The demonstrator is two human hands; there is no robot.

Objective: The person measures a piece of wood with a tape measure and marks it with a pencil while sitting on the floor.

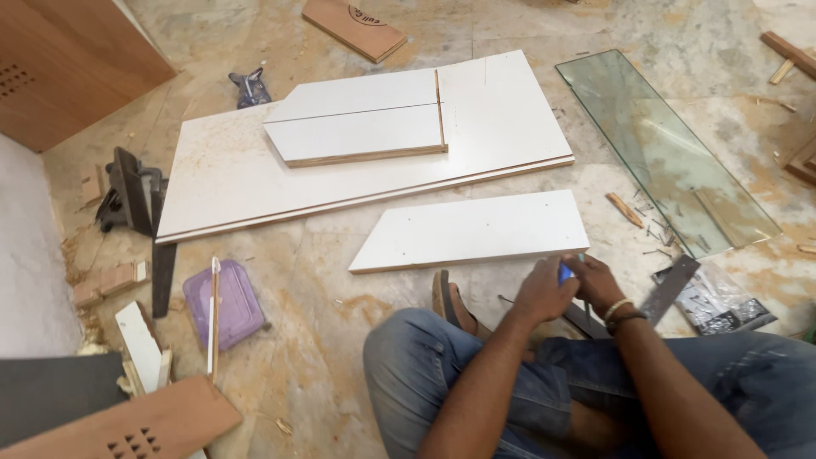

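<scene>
Head view: the person sits cross-legged on a stone floor [340, 280], in jeans, with both hands brought together just above the knees. The left hand [544, 293] is curled, its fingers pinching a small blue object [566, 273]. The right hand [599, 280], with 2 bands at the wrist, closes on the same blue object from the other side, fingertips pressed together against it. What the object is cannot be told; most of it is hidden by the fingers.

Just beyond the hands lies a white board [476, 231] with 1 slanted end, flat on the floor. A sandal [452, 302] shows beside the left knee. Farther off is a large white panel [357, 161] with 2 smaller white pieces [361, 119] stacked on it.

To the right a glass pane [663, 144] lies flat, with loose nails [659, 234] scattered near its lower corner. Beside the right wrist a dark metal square [667, 289] rests against a clear plastic bag [718, 302] holding small dark hardware, too small to tell apart.

To the left sits a purple plastic case [234, 302], lid shut, contents hidden, with a thin strip [213, 314] across it. A dark power tool [127, 200] stands near the large panel's left edge. Brown wooden boards [136, 421] with drilled holes lie at the bottom left.
</scene>
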